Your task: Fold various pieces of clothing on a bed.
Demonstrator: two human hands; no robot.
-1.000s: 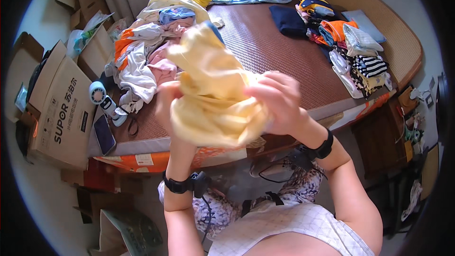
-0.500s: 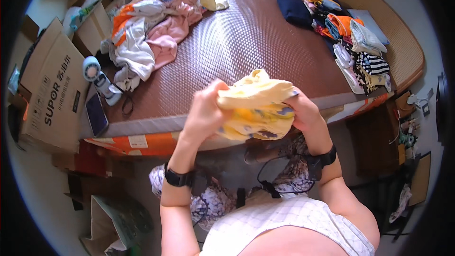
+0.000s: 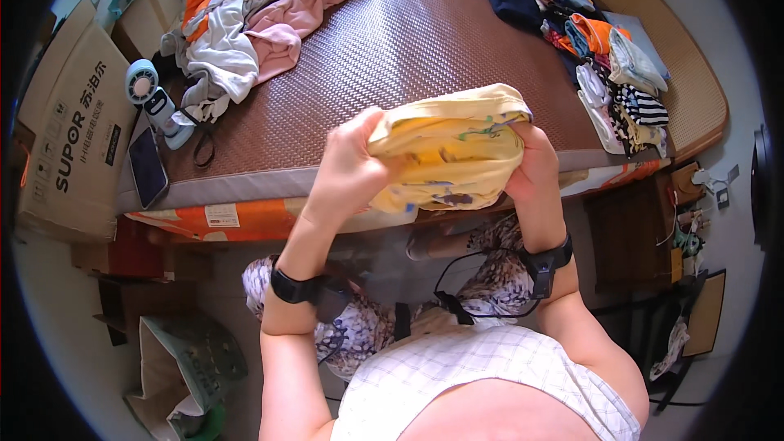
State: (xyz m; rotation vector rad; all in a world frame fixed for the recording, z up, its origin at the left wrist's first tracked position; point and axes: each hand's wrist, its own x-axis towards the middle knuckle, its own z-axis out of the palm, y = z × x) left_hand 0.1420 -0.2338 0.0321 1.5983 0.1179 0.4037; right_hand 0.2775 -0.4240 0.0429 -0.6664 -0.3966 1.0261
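Between my two hands a yellow garment [image 3: 457,147] with a coloured print is held up above the front edge of the bed, gathered in folds; its exact kind does not show. My left hand [image 3: 353,159] grips its left side, the thumb on top of the cloth. At the right side my right hand [image 3: 535,163] is closed round the fabric, some fingers hidden behind it. The upper edge looks like a band stretched between the hands.
A brown woven mat [image 3: 408,41] covers the bed. Loose clothes [image 3: 237,41] lie heaped at the left; folded clothes [image 3: 625,65] are stacked at the right. A small fan [image 3: 151,94] and a phone [image 3: 149,167] rest near a cardboard box [image 3: 77,131]. Below stands an open bag [image 3: 175,367].
My hands have lifted the yellow garment slightly, and its top edge is now stretched wider and straighter. Both hands keep their hold. The whole view has shifted a little.
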